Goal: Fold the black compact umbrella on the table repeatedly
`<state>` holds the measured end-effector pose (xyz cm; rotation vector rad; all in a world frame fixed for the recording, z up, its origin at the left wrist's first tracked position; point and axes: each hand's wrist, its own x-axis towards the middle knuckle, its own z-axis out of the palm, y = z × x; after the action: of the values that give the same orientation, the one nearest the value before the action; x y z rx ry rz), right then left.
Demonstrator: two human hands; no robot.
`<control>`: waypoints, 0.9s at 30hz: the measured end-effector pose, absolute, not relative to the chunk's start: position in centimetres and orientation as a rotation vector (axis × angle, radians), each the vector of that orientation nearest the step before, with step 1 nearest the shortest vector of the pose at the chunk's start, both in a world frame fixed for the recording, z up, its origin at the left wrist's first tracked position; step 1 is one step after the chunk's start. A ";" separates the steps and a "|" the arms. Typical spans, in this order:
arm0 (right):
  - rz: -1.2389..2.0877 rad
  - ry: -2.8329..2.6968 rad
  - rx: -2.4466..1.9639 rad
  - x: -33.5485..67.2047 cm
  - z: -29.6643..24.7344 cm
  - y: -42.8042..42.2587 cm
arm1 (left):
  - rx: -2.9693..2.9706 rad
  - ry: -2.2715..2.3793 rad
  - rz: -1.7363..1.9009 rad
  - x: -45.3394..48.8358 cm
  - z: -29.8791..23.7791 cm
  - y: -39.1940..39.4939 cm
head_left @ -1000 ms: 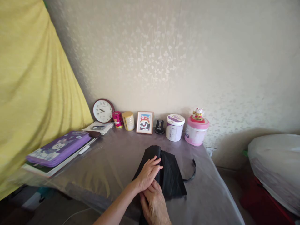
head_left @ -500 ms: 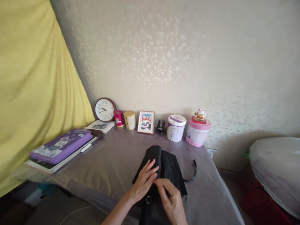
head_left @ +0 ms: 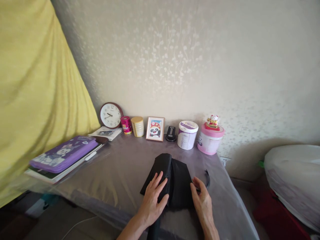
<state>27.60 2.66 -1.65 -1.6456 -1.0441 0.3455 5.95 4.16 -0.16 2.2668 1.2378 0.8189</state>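
A folded black fabric piece [head_left: 172, 181] lies on the plastic-covered table [head_left: 112, 176], with a narrow black tail [head_left: 154, 230] running toward me. My left hand [head_left: 152, 201] rests flat on its left part, fingers apart. My right hand [head_left: 202, 203] touches the fabric's right edge, fingers slightly curled and holding nothing I can see. Just beyond that hand, a curved black strap [head_left: 207, 178] rises from behind the fabric.
Along the wall stand a round clock [head_left: 111, 115], a framed panda picture [head_left: 155, 129] and several tins, including a pink one [head_left: 210, 142]. A purple pencil case [head_left: 63, 154] lies on the left. Yellow cloth [head_left: 37, 100] hangs far left; a white bagged bundle [head_left: 293, 181] sits right.
My right hand has moved from the middle of the fabric out to its right edge. The metal ring seen near my hands earlier is no longer visible.
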 end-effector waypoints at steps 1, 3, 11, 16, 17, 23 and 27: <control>0.375 -1.018 -1.622 27.6 -1.6 2.6 | 2.268 1.235 0.827 5.9 -0.2 4.1; 0.422 -0.977 -1.571 27.6 -1.4 2.5 | 2.264 1.227 0.844 5.9 -0.2 4.1; 0.708 -0.936 -1.484 26.5 0.9 1.8 | 2.247 1.223 0.864 6.0 -0.2 4.1; 0.811 -0.923 -1.463 24.9 2.2 0.9 | 2.234 1.229 0.837 5.9 -0.1 4.0; 0.806 -0.915 -1.474 24.5 2.1 0.7 | 2.230 1.230 0.838 5.9 -0.2 4.0; 0.760 -1.018 -1.429 22.1 0.8 0.8 | 2.213 1.220 0.863 6.0 -0.4 4.1; 0.685 -1.036 -1.430 21.1 0.4 1.6 | 2.199 1.212 0.874 6.0 -0.5 4.1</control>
<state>21.08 1.60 0.36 -1.4297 -1.0362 0.6846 5.96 4.05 -0.47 2.1988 1.2119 0.8738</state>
